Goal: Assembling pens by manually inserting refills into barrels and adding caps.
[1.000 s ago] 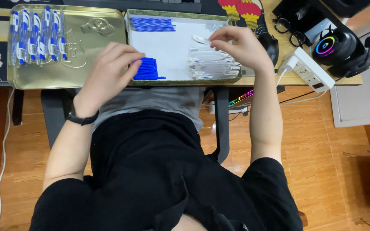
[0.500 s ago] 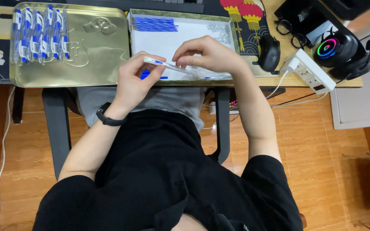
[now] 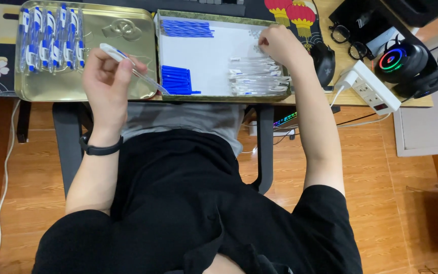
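From my remote view, the right hand curled over the clear barrels at the white tray's right edge — whether its fingers pinched one, I could not tell. The left hand gripped a clear pen over the gold tray; its cap end hid behind the fingers. Half a second before, both hands had held that pen together near the desk's front edge — now they were apart.

A clear pen with a blue tip and white cap slants above the gold tray; clear barrels lie stacked in the white box.
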